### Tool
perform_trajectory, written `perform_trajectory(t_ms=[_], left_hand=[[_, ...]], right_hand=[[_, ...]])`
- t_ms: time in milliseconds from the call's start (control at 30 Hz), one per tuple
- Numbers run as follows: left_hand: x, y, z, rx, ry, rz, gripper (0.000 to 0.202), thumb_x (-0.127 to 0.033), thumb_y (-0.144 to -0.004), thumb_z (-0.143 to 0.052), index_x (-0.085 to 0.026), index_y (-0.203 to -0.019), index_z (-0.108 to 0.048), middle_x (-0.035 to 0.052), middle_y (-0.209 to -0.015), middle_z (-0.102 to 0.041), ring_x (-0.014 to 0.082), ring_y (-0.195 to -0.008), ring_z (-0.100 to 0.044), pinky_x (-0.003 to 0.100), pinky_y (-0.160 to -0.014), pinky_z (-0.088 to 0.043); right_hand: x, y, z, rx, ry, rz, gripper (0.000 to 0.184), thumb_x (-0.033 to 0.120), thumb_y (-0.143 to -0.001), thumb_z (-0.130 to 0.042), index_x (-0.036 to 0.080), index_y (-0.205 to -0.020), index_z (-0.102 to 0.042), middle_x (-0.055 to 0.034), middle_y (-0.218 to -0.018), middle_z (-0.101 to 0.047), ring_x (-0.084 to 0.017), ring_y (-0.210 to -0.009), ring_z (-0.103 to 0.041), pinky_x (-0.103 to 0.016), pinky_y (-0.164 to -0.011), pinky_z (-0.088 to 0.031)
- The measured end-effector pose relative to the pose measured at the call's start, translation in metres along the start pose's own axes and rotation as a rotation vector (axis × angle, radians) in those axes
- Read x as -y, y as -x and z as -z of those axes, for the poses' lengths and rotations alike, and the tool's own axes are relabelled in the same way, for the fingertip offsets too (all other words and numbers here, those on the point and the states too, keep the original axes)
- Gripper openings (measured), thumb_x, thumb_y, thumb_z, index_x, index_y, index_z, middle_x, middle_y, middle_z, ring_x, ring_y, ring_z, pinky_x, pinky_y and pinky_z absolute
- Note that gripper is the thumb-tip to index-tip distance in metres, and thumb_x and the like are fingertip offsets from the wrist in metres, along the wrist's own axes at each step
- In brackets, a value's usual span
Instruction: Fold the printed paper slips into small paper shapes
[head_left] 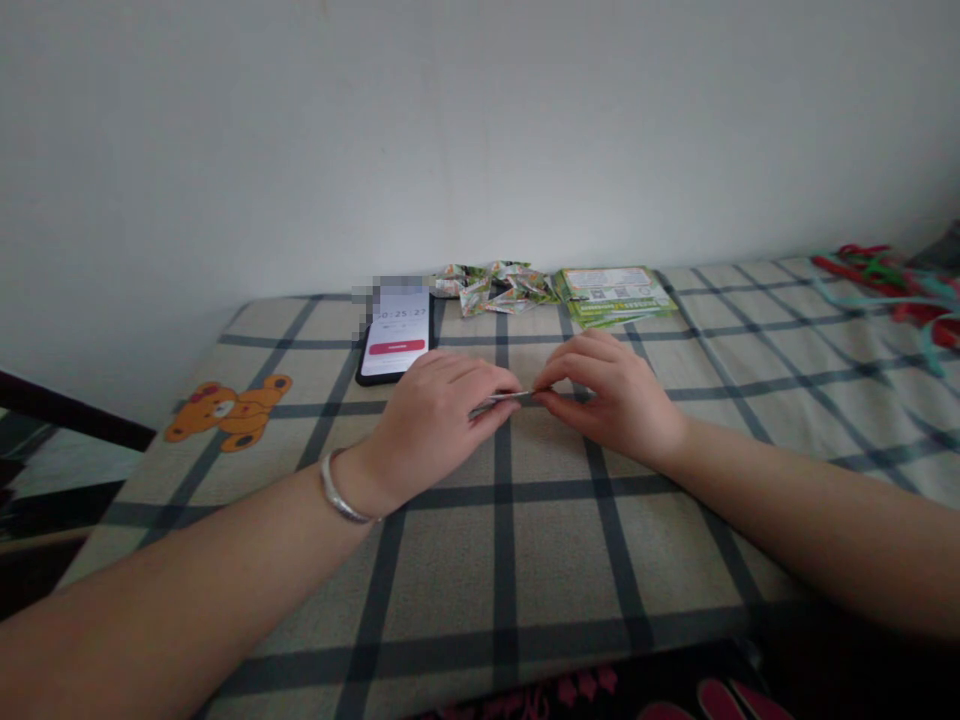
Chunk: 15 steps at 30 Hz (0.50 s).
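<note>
A folded paper strip (517, 397) sits between the two hands, low over the checked cloth of the counter (540, 540). The left hand (435, 415), with a silver bracelet (341, 495) at its wrist, pinches the strip's left end. The right hand (611, 395) pinches its right end, fingers curled close. The strip is seen edge-on, its long axis running from 9 o'clock to 3 o'clock, nearly level.

From the hands:
- At 11 o'clock, just beside the left hand, a phone (397, 335) lies face up. Its screen shows a timer that seems to end in 25:27 above a red button.
- At 12 o'clock is a pile of folded paper pieces (499, 285).
- At 1 o'clock is a stack of green leaflets (615, 293), their print too small to read.
- At 2 o'clock, well apart, are coloured ribbons (892, 285).
- At 9 o'clock is a printed bear (229, 410).
</note>
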<state>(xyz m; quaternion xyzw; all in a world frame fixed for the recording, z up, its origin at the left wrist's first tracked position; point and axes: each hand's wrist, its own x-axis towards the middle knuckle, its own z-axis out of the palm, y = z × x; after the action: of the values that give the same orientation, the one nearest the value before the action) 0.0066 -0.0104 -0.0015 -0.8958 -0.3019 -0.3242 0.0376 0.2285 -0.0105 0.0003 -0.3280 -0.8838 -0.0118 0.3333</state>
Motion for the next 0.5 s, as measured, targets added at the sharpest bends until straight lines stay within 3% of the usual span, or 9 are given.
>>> perform_trajectory(t_ms=[100, 233, 500], left_hand=[[0.002, 0.001, -0.002, 0.008, -0.018, 0.016, 0.011, -0.026, -0.085, -0.067, -0.02, -0.094, -0.065, 0.0, -0.085, -0.072, 0.0187, -0.081, -0.066, 0.032, -0.075, -0.043], [0.006, 0.002, -0.004, 0.007, -0.048, 0.073, 0.012, -0.029, -0.086, -0.065, -0.018, -0.083, -0.066, 0.0014, -0.078, -0.071, 0.0194, -0.075, -0.064, 0.032, -0.07, -0.042], [0.007, 0.001, -0.004, 0.08, -0.046, 0.205, 0.021, -0.03, -0.089, -0.058, -0.016, -0.074, -0.062, 0.0009, -0.067, -0.061, 0.0152, -0.066, -0.057, 0.028, -0.061, -0.037]], right_hand=[[-0.002, -0.001, 0.0, -0.013, -0.045, -0.018, 0.003, 0.019, -0.085, -0.062, 0.019, -0.083, -0.064, -0.0034, -0.082, -0.066, -0.018, -0.081, -0.057, -0.032, -0.076, -0.044], [-0.005, 0.0, 0.0, -0.045, -0.102, -0.06, 0.004, 0.016, -0.083, -0.062, 0.019, -0.081, -0.061, -0.0014, -0.076, -0.063, -0.017, -0.077, -0.055, -0.031, -0.073, -0.042], [-0.012, 0.002, -0.004, -0.051, -0.143, -0.239, 0.004, 0.017, -0.083, -0.059, 0.018, -0.08, -0.06, -0.0011, -0.074, -0.06, -0.015, -0.071, -0.053, -0.027, -0.062, -0.04]])
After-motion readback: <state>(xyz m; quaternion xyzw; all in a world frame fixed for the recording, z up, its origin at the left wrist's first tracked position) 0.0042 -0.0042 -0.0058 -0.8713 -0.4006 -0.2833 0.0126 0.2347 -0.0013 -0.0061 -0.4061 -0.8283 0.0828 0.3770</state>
